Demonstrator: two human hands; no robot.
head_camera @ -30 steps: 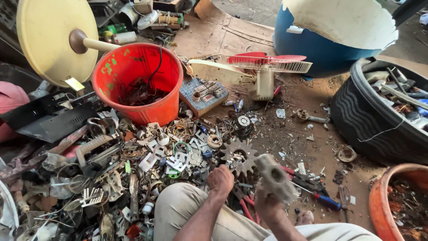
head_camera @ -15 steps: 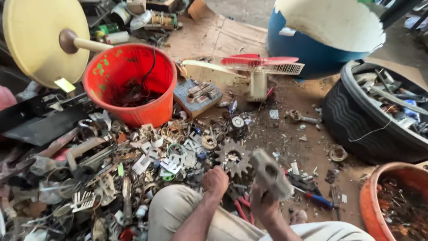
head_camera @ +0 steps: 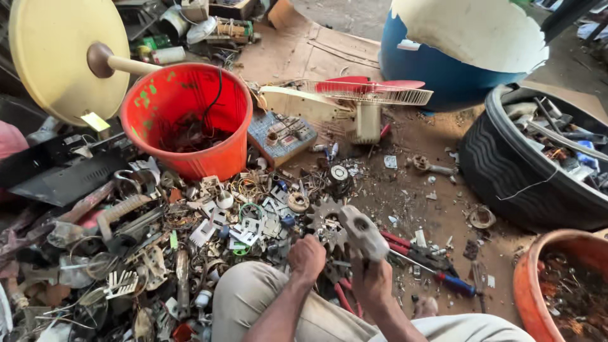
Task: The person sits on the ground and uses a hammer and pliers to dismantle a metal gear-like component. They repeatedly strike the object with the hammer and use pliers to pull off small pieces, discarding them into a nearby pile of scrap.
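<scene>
Fingers of the right hand [head_camera: 372, 278] wrap tight around a hammer [head_camera: 362, 229], its grey head raised just above the gear [head_camera: 326, 221]. The left hand [head_camera: 306, 258] is curled shut at the gear's near edge; what it pinches, I cannot tell. The gear lies on the ground between scrap pile and pliers [head_camera: 405, 248]. A clean blow likely needs the left fingers clear of the teeth. One hammer, one gear, one red bucket [head_camera: 190, 117].
</scene>
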